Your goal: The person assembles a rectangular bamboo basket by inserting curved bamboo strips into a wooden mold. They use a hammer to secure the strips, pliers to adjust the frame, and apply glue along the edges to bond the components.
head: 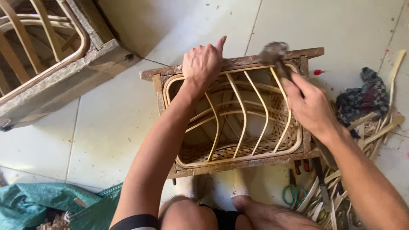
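Observation:
A wooden frame point(238, 163) on the tiled floor holds a woven cane basket point(238, 147) with curved cane ribs across its top. My left hand point(203, 64) rests on the frame's far edge, fingers pressed down on the rim. My right hand point(310, 104) grips the handle of a hammer point(275, 53), whose blurred head is over the far right part of the frame.
A second wooden frame point(64, 74) with cane inside stands at the upper left. Cane strips point(375, 132), a dark checked cloth point(366, 98), green-handled scissors point(294, 194) and a knife lie at the right. A green tarp point(38, 198) sits at the lower left.

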